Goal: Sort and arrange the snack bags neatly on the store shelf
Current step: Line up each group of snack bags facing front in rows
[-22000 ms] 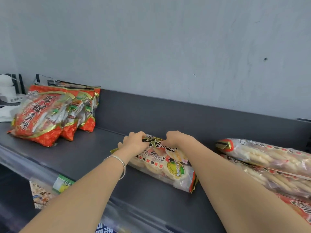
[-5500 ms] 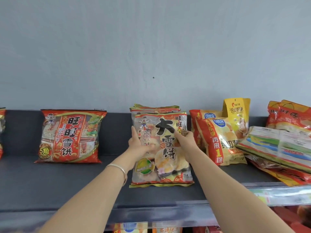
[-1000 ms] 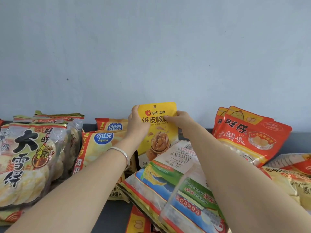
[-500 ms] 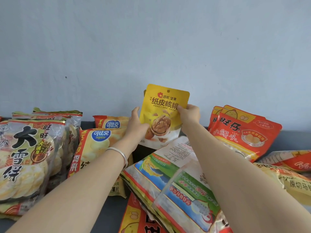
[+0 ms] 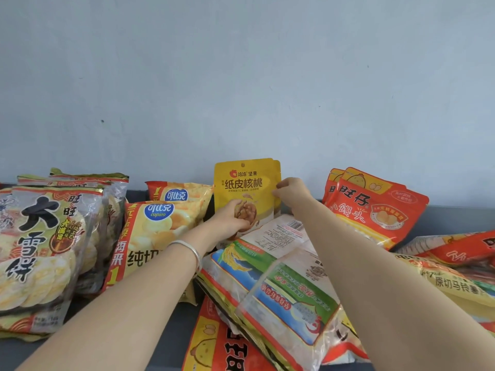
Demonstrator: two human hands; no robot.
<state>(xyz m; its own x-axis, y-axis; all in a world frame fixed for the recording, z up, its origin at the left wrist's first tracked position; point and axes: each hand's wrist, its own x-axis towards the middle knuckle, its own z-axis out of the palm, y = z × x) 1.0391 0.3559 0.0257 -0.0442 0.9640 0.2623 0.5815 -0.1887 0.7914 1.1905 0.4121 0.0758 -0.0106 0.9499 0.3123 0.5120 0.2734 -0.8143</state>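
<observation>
Between the fingers (image 5: 281, 189), a yellow walnut pouch (image 5: 245, 180) with orange logo; right of them, orange-red bun-snack bags (image 5: 375, 210); left, yellow-and-red chip bags (image 5: 150, 236).

A pale blue-grey painted wall (image 5: 267, 76) fills the upper half of the view, matte and plain, its paint faintly mottled and a shade darker toward the left side. A single small dark speck (image 5: 102, 121) sits on it at the left, well above the shelf line.

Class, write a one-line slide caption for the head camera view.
Left hand and right hand hold a yellow walnut pouch upright between Copico chip bags and red snack bags.
</observation>
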